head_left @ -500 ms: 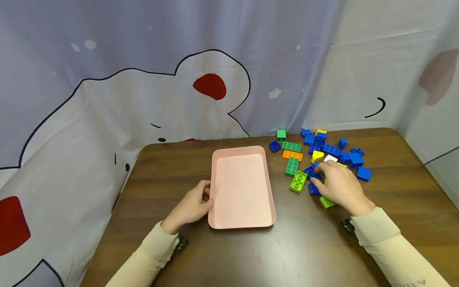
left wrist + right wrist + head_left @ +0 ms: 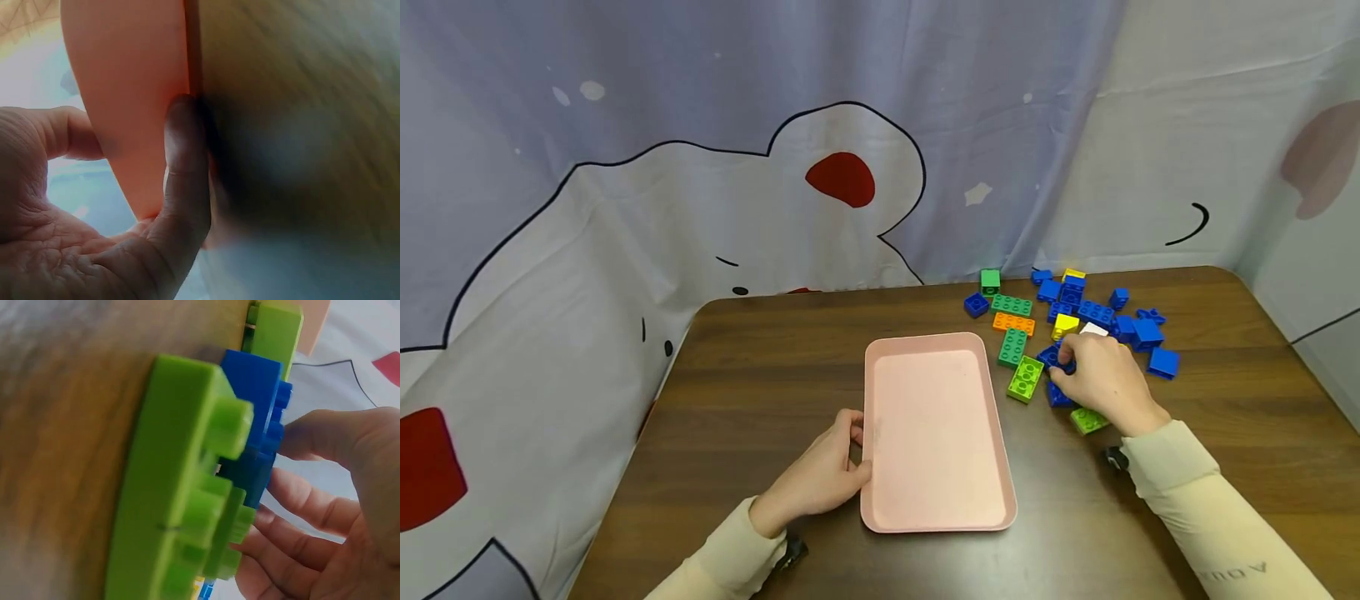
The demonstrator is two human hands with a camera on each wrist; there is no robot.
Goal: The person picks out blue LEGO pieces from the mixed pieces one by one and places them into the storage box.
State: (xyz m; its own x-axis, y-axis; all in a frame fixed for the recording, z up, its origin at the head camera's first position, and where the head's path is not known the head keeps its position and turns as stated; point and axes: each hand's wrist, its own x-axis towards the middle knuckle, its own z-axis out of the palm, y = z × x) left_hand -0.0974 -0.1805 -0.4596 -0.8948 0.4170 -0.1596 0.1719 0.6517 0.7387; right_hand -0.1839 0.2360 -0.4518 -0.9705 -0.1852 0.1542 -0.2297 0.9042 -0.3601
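Observation:
A pale pink tray lies on the table, with no bricks in it. My left hand grips its left rim, the thumb on the rim and the fingers along the outer wall; the left wrist view shows a finger against that wall. At the near side of the brick pile, my right hand has thumb and index finger curled round a blue brick. In the right wrist view the fingertips are partly hidden behind blue bricks. A lime-green brick fills the foreground there.
Several loose bricks spread over the table's back right: green, orange, lime, yellow and blue. A patterned curtain hangs behind the wooden table.
The tray has shifted right and toward me, with my left hand moving along on its rim. My right thumb and index finger have drawn slightly closer together at the blue brick.

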